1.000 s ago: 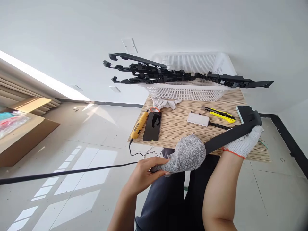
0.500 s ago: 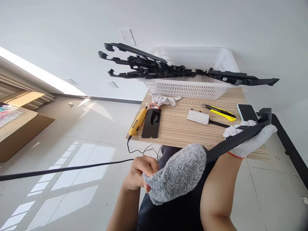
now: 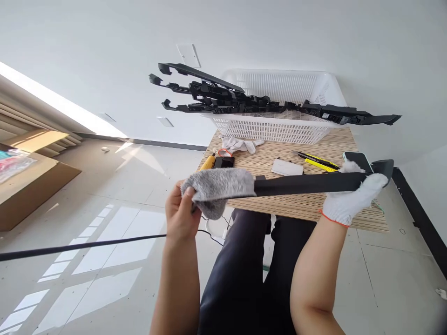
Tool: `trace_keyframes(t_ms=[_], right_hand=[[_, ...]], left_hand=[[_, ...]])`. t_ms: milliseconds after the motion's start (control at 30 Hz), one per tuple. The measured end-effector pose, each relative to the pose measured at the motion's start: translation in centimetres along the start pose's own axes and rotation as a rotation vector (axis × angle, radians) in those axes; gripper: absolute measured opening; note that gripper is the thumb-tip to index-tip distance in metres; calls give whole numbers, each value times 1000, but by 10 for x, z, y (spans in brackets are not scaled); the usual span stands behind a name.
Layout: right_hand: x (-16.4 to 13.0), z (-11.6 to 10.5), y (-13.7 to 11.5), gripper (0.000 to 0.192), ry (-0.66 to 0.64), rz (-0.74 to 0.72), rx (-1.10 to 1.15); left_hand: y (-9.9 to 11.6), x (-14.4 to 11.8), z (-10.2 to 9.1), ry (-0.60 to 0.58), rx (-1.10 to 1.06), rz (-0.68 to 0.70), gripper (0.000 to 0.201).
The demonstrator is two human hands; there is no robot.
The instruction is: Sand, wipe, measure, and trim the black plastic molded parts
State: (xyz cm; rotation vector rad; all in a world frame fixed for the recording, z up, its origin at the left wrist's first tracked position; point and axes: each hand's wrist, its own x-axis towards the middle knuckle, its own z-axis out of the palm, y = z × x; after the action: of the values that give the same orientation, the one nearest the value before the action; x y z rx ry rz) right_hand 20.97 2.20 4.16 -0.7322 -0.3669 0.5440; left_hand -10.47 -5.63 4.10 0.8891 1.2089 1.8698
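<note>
Wiping seems in hand: the left hand [image 3: 179,211] clenches a grey cloth [image 3: 220,190] wrapped around the black trim strip [image 3: 303,183]. The gloved right hand [image 3: 351,201] grips the strip's far end; a next stroke would need that grip steady.

Bare left hand [image 3: 179,211] grip closed, gloved right hand [image 3: 349,202] clenched, forearms raised

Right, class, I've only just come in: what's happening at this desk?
A seated person holds a long black plastic strip level above the near edge of a wooden table. The gloved right hand grips one end; the bare left hand wraps a grey cloth around the other. Behind them, a white basket carries more black strips laid across it, and a yellow utility knife lies on the table.
</note>
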Motion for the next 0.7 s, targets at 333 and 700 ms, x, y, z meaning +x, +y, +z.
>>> trace_keyframes(t_ms=[333, 700], right_hand=[[9, -16, -21, 38, 140, 630, 1269], [48, -58, -20, 35, -239, 709, 935]], left_hand=[[13, 72, 86, 173, -110, 245, 34], [-42, 75, 90, 157, 146, 121, 27]])
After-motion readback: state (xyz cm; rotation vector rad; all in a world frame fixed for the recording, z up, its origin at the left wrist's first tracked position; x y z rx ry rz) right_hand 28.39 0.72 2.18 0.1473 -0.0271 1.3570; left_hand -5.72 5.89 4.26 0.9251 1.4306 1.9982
